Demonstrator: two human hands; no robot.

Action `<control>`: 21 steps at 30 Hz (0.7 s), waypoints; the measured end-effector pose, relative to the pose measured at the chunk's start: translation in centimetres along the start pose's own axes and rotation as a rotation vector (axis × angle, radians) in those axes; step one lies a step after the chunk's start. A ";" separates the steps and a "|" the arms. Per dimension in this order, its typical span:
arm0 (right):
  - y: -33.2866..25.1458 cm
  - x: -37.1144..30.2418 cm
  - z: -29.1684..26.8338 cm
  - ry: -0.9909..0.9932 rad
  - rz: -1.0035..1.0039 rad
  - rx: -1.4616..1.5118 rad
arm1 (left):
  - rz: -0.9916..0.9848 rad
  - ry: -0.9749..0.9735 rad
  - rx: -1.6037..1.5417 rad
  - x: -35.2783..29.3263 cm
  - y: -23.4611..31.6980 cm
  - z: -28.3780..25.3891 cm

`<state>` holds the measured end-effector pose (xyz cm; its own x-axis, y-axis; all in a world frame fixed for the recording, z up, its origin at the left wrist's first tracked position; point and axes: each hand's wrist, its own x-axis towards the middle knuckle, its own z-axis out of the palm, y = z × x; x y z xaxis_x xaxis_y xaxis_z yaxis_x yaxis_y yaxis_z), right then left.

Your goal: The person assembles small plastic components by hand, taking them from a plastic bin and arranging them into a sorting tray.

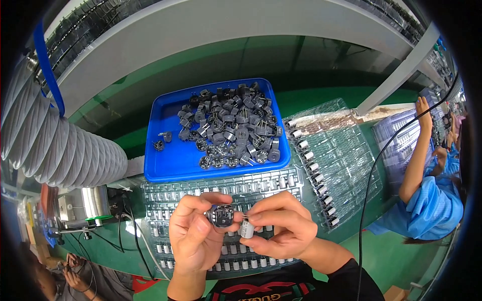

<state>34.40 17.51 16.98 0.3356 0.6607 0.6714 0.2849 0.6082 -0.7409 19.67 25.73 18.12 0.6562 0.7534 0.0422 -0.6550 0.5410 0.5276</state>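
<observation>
Between the thumb and fingers of my left hand [193, 228] is a small round black part with a circuit board face [221, 215], turned toward me. My right hand [286, 226] pinches a white cylindrical capacitor [247, 229], its thin leads pointing up beside the board. The two pieces are close together; whether they touch I cannot tell. Below and around both hands lies a clear plastic tray [165, 200] with rows of similar white capacitors. Beyond it a blue bin [173, 168] holds a heap of similar black parts.
Right of the bin, another clear tray [346, 155] has one row of capacitors along its left side. A grey flexible duct [65, 140] and a metal cylinder device [95, 205] stand at left. A black cable [369, 190] hangs at right, near a co-worker in blue [432, 205].
</observation>
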 end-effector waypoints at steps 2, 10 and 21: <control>0.0 0.0 0.2 0.022 0.012 0.018 | 0.040 -0.047 0.061 0.1 -0.2 -0.1; 0.0 -0.3 0.4 0.081 0.077 0.022 | 0.088 0.014 0.229 -0.1 -0.1 -0.6; -0.5 0.4 0.0 0.023 -0.010 -0.191 | 0.085 -0.032 0.262 0.0 -0.3 -0.3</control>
<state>34.42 17.43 17.58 0.3515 0.6436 0.6799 0.4527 0.5188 -0.7252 19.80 25.68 17.72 0.6175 0.7773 0.1205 -0.5915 0.3579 0.7225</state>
